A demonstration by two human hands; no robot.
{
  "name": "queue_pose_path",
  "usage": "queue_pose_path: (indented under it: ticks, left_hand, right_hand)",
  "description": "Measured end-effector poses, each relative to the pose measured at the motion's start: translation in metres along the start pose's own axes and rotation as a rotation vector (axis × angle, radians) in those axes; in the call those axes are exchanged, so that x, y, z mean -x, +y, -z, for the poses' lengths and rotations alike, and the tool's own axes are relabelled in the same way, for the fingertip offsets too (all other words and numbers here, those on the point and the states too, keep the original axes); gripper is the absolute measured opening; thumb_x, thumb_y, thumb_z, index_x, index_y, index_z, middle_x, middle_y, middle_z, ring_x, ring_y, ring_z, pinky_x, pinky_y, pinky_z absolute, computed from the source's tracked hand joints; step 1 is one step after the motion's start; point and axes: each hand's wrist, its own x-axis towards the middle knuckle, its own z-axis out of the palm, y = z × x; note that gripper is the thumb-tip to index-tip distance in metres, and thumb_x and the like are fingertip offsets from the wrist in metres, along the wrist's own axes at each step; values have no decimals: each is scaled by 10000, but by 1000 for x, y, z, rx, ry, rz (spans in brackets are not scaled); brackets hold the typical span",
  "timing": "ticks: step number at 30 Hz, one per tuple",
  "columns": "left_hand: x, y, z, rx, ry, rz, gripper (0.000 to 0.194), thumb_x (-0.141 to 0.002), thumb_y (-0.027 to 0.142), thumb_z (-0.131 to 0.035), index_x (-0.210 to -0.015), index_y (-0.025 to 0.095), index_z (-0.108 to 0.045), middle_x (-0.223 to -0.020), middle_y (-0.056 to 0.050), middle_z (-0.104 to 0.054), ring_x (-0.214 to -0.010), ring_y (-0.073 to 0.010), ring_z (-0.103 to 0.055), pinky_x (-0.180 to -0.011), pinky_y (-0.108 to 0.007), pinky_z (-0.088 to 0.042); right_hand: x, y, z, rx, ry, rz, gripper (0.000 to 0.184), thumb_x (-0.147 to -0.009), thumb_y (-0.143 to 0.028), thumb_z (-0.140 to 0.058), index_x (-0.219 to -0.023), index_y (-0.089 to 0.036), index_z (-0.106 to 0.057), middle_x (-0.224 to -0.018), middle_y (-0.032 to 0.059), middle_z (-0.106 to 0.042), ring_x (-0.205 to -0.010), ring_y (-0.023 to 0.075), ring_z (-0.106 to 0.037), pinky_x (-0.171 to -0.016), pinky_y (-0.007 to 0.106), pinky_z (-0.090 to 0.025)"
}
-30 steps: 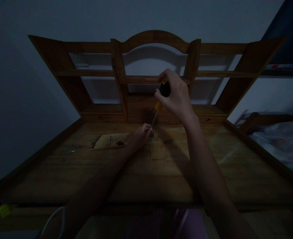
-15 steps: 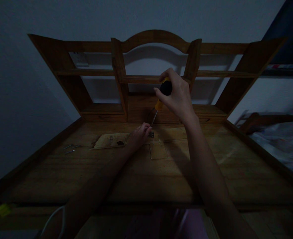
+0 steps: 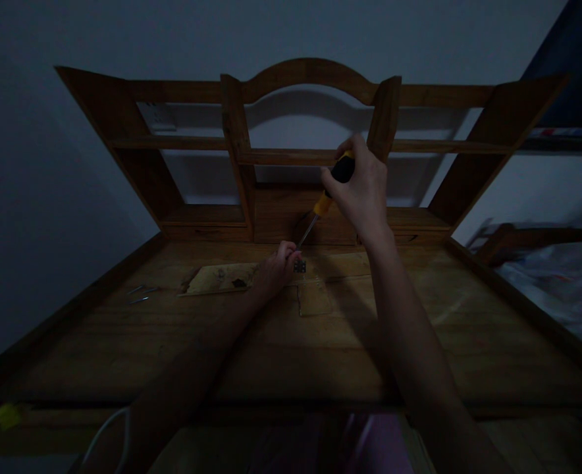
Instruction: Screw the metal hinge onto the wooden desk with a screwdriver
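Head view: my right hand point(image 3: 365, 187) grips a screwdriver point(image 3: 323, 203), tilted, tip down at my left hand point(image 3: 275, 268). That hand is curled; whether it pinches anything, I cannot tell. Beside its fingers, a perforated metal plate point(image 3: 301, 266) sits on a wooden strip point(image 3: 216, 279) near the desk's point(image 3: 320, 359) back edge. Thin metal pieces point(image 3: 139, 301) lie toward the left edge.

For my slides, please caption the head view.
Right hand holds a screwdriver slanting down to the left hand above a wooden desk.

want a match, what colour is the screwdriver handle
Screwdriver handle: black and yellow, best in head view.
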Motion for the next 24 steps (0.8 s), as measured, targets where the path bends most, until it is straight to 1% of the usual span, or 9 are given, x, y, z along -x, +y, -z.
queue_pose_path:
  ticks: [3, 6, 11, 18, 21, 24]
  left_hand:
    - [1, 2, 1, 1, -21, 33, 185, -1051, 390, -414, -1143, 235, -457, -943, -32, -751, -846, -192, -729, -740, -298, -531]
    - [2, 3, 2, 3, -33, 42, 186, -1054, 388, -410, -1145, 233, -459, -938, -31, -754, -843, -187, -729, -742, -289, -532]
    - [3, 5, 4, 28, -56, 1, 192, -1060, 374, -384, -1150, 223, -461, -921, -34, -749, -804, -177, -717, -739, -291, -530]
    - [3, 9, 6, 60, -76, -11, 221, -1074, 362, -315, -1135, 215, -468, -926, -31, -740, -803, -166, -709, -735, -281, -520]
    - [3, 9, 6, 65, -82, -15, 191, -1073, 330, -325, -1114, 220, -477, -935, -25, -739, -792, -148, -702, -732, -261, -515]
    - [3, 7, 5, 45, -76, -21, 182, -1067, 330, -358, -1108, 219, -496, -916, -20, -734, -782, -148, -696, -730, -258, -510]
  right_hand:
    - [-1, 5, -3, -44, 21, -56, 216, -870, -312, -567, -1070, -273, -497, -1050, 75, -611, -1031, 288, -586, -917, 470, -453]
    - [-2, 7, -5, -97, 24, -59, 208, -860, -315, -575, -1041, -264, -487, -1034, 66, -604, -1035, 273, -584, -924, 459, -454]
    - [-1, 2, -3, -131, -7, 5, 197, -881, -324, -572, -1043, -266, -478, -1045, 59, -596, -1066, 260, -576, -941, 444, -452]
    - [0, -7, -2, -104, -56, 112, 187, -893, -271, -578, -1062, -251, -499, -1059, 54, -605, -1039, 237, -573, -988, 436, -437]
    - [0, -6, -2, -111, -68, 137, 195, -903, -266, -559, -1086, -246, -494, -1073, 59, -602, -1046, 238, -572, -989, 442, -439]
    - [1, -5, -2, -112, -75, 157, 202, -910, -268, -546, -1103, -244, -493, -1082, 62, -598, -1049, 240, -570, -985, 447, -445]
